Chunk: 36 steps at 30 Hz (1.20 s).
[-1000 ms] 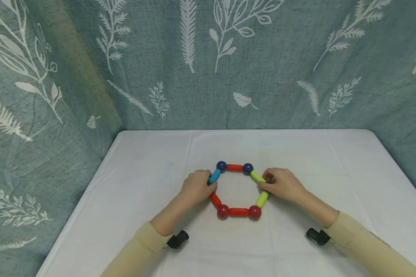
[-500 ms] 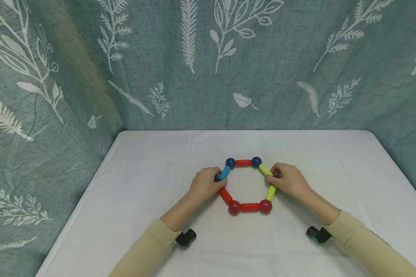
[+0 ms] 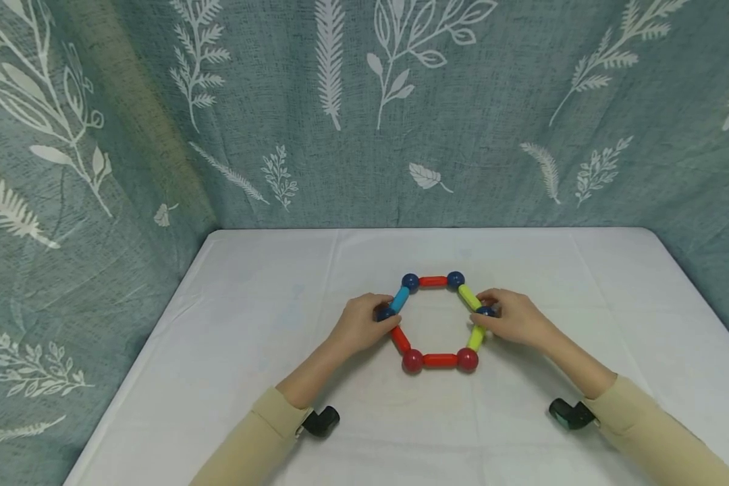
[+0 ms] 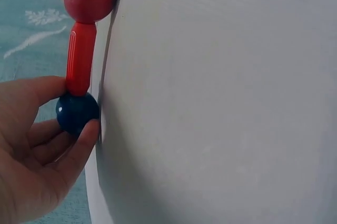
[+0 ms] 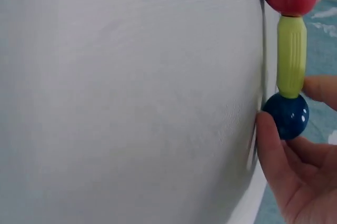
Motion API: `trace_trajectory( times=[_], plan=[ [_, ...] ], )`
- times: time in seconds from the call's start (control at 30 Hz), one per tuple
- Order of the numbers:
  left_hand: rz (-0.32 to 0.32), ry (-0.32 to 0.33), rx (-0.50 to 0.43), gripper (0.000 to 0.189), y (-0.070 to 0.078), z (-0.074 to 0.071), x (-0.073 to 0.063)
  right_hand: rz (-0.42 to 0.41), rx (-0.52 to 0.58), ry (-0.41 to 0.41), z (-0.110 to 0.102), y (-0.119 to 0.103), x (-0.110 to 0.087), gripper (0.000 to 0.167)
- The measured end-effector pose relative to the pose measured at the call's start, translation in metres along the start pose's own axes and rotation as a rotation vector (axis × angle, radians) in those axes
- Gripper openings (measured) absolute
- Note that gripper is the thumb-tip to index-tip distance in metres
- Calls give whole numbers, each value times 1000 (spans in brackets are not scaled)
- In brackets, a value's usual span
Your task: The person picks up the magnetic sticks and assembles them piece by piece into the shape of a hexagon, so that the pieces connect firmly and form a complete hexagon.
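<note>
A six-sided ring of magnetic rods and balls lies on the white table. My left hand [image 3: 362, 324] grips the dark blue ball [image 4: 77, 113] at the ring's left corner, thumb and fingers around it. At the right corner, my right hand [image 3: 513, 317] holds another blue ball [image 5: 286, 116] between thumb and fingers. Two red balls [image 3: 412, 361] form the near corners, joined by a red rod [image 3: 440, 360]. Blue balls [image 3: 455, 279] make the far corners with a red rod [image 3: 433, 281] between. A light blue rod [image 3: 399, 299] and yellow-green rods [image 3: 470, 297] are among the sides.
White cloth covers the table [image 3: 267, 283]. Behind and to the left hangs a green-blue curtain [image 3: 364, 169] with white leaf patterns. Black wrist cameras [image 3: 322, 422] hang below both sleeves, close over the cloth.
Both hands have shifted the ring to the right and slightly away, mostly in the first half second. The ring keeps its six-sided shape, and both hands stay at its side corners.
</note>
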<state>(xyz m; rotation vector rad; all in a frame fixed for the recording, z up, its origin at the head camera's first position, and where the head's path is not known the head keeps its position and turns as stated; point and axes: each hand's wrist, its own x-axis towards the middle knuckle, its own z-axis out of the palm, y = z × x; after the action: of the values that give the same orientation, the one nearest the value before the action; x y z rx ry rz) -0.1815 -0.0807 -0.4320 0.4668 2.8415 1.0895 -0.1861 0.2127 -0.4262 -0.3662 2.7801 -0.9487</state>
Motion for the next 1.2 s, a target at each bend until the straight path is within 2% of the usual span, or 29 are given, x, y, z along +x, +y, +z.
trace_trajectory(
  times=[0.3, 0.87, 1.03, 1.13, 1.2],
  plan=[
    [24, 2, -57, 39, -2, -2, 0, 7, 111, -25, 1, 4, -2, 48],
    [25, 6, -66, 38, -2, -1, 8, -38, 10, 15, 1, 3, 2, 47],
    [19, 1, -29, 38, -3, 0, 9, -36, 13, 16, 1, 3, 2, 47],
    [6, -9, 38, 38, -3, -2, 8, -45, 16, 19, 0, 2, 2, 48],
    [6, 15, 105, 38, -3, -5, 8, -56, 3, 52, -2, 2, 1, 45]
  ],
)
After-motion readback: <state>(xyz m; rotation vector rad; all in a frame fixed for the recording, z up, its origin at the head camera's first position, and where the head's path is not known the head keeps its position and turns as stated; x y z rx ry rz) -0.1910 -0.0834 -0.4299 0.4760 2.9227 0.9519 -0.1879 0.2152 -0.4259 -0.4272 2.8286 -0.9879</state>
